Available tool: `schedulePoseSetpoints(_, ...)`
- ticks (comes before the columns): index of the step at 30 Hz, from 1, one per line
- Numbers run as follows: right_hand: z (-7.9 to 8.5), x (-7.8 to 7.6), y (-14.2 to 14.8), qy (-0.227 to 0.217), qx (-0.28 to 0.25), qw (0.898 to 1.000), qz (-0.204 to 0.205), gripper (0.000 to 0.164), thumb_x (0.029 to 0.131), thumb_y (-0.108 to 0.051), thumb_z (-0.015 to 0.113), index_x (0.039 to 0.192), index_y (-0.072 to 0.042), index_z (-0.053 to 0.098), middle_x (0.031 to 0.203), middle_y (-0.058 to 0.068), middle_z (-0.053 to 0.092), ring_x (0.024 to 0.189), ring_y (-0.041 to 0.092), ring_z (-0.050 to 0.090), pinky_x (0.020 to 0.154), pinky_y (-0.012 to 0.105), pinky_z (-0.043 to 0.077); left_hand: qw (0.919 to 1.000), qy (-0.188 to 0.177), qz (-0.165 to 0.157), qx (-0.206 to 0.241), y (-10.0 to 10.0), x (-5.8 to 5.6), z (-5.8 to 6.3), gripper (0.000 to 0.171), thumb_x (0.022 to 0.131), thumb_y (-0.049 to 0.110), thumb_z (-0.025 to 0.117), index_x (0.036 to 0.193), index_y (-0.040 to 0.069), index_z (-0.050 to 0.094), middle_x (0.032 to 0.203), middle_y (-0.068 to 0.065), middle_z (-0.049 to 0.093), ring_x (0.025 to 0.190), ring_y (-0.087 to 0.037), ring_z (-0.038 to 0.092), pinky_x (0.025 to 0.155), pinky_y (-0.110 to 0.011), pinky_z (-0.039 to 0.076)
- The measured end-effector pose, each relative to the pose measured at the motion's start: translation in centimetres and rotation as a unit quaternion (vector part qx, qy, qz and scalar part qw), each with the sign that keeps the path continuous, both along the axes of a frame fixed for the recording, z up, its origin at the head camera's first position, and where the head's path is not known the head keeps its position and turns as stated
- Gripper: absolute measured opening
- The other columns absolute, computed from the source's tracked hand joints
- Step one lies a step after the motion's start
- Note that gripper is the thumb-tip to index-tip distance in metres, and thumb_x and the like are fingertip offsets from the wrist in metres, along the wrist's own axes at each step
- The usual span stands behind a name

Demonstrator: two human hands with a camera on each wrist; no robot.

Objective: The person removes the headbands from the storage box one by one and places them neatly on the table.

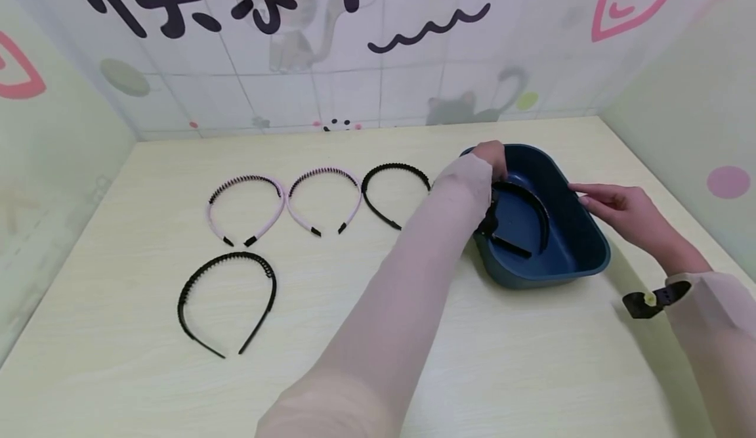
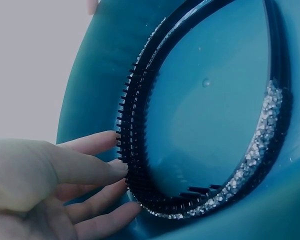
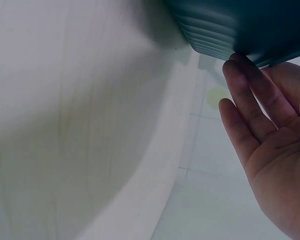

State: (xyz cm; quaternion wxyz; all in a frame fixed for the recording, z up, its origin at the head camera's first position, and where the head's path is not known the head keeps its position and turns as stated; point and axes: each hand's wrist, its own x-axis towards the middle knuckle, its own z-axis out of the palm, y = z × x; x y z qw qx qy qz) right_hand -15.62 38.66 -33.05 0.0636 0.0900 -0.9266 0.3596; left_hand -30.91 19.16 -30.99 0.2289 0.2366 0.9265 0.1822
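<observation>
We've a black headband point(image 1: 230, 255) nearest, then the right hand point(image 1: 632, 218), straight fingers touching the bin point(image 1: 534, 279). Three headbands point(image 1: 325, 170) in a row, left of bin. Farthest: left hand point(image 2: 45, 172), loosely extended fingers touching glitter headbands point(image 2: 262, 135) inside bin.

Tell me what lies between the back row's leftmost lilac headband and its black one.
Another lilac headband lies between them; the head view shows it.

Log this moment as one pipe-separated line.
left hand: inside blue bin, touching black headband | right hand: holding bin's rim | table: two lilac headbands, two black headbands
</observation>
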Motion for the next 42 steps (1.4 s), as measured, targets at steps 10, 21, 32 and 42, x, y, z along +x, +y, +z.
schedulePoseSetpoints(10,0.1,-0.3,-0.2,0.002,0.001,1.0,0.007,0.033,0.092,-0.01,0.055,0.123,0.002,0.057,0.1,-0.029,0.055,0.09,-0.015,0.051,0.073,0.004,0.038,0.9995,0.028,-0.006,-0.011,-1.3,1.1,1.3,0.02,0.09,0.016,0.057,0.109,0.009,0.061,0.107,-0.002,0.056,0.083,-0.014,0.045,0.067,-0.022,0.036)
schedulePoseSetpoints(21,0.1,-0.2,-0.7,0.004,-0.004,1.0,0.011,0.032,0.092,-0.011,0.055,0.122,0.002,0.057,0.1,-0.03,0.055,0.09,-0.015,0.051,0.073,0.004,0.038,0.9993,0.021,-0.03,-0.004,-2.3,2.3,2.6,0.024,0.092,0.009,0.049,0.069,0.011,0.046,0.071,0.0,0.031,0.063,-0.013,0.026,0.056,-0.023,0.026)
schedulePoseSetpoints(32,0.1,0.1,-0.5,0.005,0.002,1.0,0.004,0.033,0.092,-0.012,0.055,0.122,0.002,0.057,0.1,-0.031,0.053,0.089,-0.016,0.05,0.072,0.003,0.037,0.9966,0.048,-0.064,0.016,-2.2,2.6,4.0,0.035,0.089,0.001,0.049,0.055,0.012,0.047,0.06,0.001,0.03,0.06,-0.013,0.021,0.058,-0.022,0.026)
schedulePoseSetpoints(42,0.2,0.3,-0.2,-0.003,0.014,1.0,-0.01,0.034,0.093,-0.014,0.055,0.123,0.001,0.056,0.1,-0.033,0.051,0.088,-0.017,0.049,0.072,0.003,0.037,0.9932,0.055,-0.092,0.045,-2.1,2.3,5.3,0.033,0.084,-0.009,0.046,0.058,0.011,0.049,0.063,0.002,0.032,0.058,-0.008,0.019,0.053,-0.02,0.021)
